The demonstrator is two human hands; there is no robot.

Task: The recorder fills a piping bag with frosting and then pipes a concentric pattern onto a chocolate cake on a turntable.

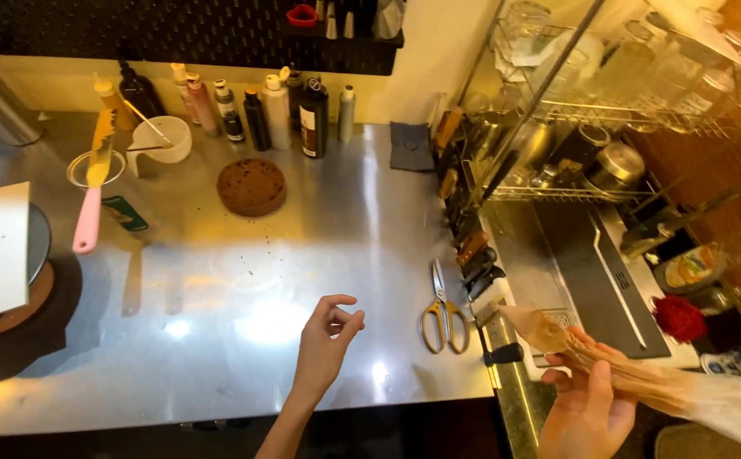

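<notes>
The right hand (587, 408) grips a clear piping bag (642, 378). The left hand (326, 344) is loosely curled and empty, and yellow-handled scissors (444, 310) lie between both hands.

Warm overhead glare, dim corners

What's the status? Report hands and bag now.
Left hand empty, hovering over steel counter. Right hand gripping piping bag. Scissors lie between.
</notes>
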